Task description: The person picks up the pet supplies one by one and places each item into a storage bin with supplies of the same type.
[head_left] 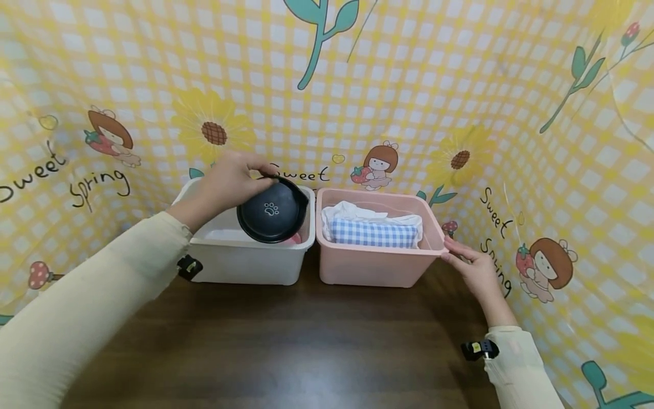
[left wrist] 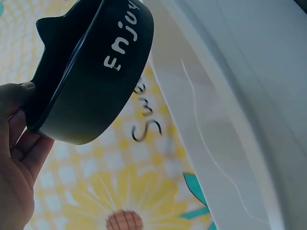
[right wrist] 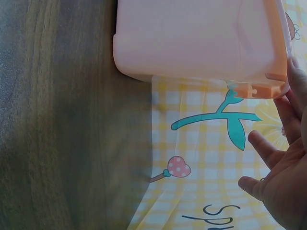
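My left hand [head_left: 230, 179] pinches the rim of a black pet bowl [head_left: 265, 213] with ear-like points, tipped so its paw-print base faces me, over the white bin [head_left: 247, 264]. White "Enjoy" lettering runs along the bowl's side [left wrist: 105, 72] in the left wrist view. At the right, my right hand [head_left: 477, 272] holds the corner of the pink bin's rim [head_left: 378, 267] between thumb and fingers; in the right wrist view two fingers [right wrist: 261, 153] stretch away from it. Inside the pink bin lies folded cloth, blue-and-white checked [head_left: 375, 233] with white fabric [head_left: 352, 211] behind.
Both bins stand side by side on a dark wooden table [head_left: 306, 346], against a yellow checked backdrop [head_left: 286, 125] with printed flowers and figures. Something pink [head_left: 294, 239] shows in the white bin, partly hidden behind the bowl. The backdrop also rises close beside my right arm.
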`<state>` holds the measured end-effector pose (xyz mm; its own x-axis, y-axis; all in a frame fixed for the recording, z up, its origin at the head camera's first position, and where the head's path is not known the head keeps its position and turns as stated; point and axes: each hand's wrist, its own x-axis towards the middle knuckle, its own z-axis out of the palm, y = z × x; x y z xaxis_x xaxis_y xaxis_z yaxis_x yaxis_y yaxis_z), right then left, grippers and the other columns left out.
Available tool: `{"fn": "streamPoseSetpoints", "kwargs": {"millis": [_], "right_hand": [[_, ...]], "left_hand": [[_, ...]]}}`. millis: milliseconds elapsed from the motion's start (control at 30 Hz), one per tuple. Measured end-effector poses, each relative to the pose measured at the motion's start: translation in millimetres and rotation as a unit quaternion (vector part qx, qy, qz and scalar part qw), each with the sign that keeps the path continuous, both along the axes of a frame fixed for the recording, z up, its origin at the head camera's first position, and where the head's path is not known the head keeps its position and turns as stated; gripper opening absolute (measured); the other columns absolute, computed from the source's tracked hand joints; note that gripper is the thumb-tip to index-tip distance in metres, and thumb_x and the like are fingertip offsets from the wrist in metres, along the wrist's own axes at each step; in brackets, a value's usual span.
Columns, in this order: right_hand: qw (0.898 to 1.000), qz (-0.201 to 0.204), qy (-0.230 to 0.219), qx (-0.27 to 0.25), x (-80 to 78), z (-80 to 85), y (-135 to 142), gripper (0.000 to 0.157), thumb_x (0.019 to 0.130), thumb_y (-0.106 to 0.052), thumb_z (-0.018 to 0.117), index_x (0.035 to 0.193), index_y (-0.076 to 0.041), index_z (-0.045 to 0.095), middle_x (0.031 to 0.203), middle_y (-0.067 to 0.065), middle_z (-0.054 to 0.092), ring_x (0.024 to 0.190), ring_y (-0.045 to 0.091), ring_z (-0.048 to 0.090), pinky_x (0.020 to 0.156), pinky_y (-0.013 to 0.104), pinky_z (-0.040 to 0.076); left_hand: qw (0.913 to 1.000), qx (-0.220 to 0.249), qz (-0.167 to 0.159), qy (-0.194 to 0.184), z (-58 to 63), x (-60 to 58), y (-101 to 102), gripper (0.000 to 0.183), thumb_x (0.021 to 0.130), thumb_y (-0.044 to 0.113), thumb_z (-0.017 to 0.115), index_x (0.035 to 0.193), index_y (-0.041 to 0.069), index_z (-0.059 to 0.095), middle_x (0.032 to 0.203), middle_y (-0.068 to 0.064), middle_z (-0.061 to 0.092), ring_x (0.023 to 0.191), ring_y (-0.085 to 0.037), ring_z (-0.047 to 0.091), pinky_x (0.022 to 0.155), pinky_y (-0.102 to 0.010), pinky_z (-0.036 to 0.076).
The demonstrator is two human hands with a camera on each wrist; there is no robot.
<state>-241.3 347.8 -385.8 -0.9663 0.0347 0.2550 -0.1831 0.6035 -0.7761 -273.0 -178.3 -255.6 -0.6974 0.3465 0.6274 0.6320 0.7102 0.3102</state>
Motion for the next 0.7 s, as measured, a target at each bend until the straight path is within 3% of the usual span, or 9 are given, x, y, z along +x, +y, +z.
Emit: {"fn": "streamPoseSetpoints", "kwargs": {"millis": [100,167,400,500,700], "right_hand": [[1.000,-0.004,0.000,-0.004,-8.4,-8.7,6.9,0.047,0.095,-0.030,0.075,0.136,-0.008,0.066,0.143,0.004,0.059,0.127,-0.010,0.048,0.116,0.043,0.039],[1.000,-0.007,0.000,-0.002,-13.8,-16.1,12.4,0.047,0.095,-0.031,0.075,0.136,-0.009,0.066,0.143,0.002,0.059,0.125,-0.013,0.047,0.116,0.046,0.038],[1.000,-0.002,0.009,0.003,-20.2,-33.8,21.0,0.048,0.093,-0.037,0.076,0.136,-0.014,0.067,0.142,-0.003,0.061,0.128,-0.008,0.050,0.103,0.010,0.039],[1.000,-0.003,0.015,0.000,-20.3,-33.1,20.2,0.048,0.092,-0.040,0.077,0.134,-0.017,0.069,0.140,-0.002,0.063,0.127,-0.008,0.050,0.099,0.005,0.036],[1.000,0.001,0.014,0.005,-8.3,-10.5,8.1,0.044,0.095,-0.028,0.076,0.133,-0.007,0.068,0.141,0.008,0.061,0.122,-0.014,0.047,0.097,0.003,0.035]], "left_hand": [[0.9997,0.001,0.025,0.004,-0.8,-7.5,-13.5,0.008,0.088,0.012,0.079,0.095,0.012,0.083,0.090,-0.005,0.079,0.088,-0.022,0.073,0.077,-0.041,0.056],[0.9991,0.001,0.041,0.004,-3.1,-12.5,-23.2,0.007,0.088,0.014,0.079,0.094,0.012,0.083,0.090,-0.005,0.079,0.088,-0.022,0.072,0.077,-0.041,0.055],[0.9943,-0.022,0.097,-0.039,-14.3,-24.7,-54.1,0.010,0.090,0.017,0.077,0.095,0.010,0.081,0.093,-0.009,0.078,0.088,-0.026,0.071,0.077,-0.045,0.054],[0.9919,-0.033,0.109,-0.057,-20.4,-28.1,-64.8,0.009,0.090,0.016,0.077,0.093,0.009,0.081,0.090,-0.010,0.078,0.084,-0.025,0.071,0.074,-0.045,0.055],[0.9867,-0.044,0.117,-0.104,-37.3,-39.1,-83.2,0.010,0.090,0.014,0.076,0.094,0.006,0.080,0.090,-0.013,0.078,0.082,-0.027,0.073,0.075,-0.048,0.058]]}}
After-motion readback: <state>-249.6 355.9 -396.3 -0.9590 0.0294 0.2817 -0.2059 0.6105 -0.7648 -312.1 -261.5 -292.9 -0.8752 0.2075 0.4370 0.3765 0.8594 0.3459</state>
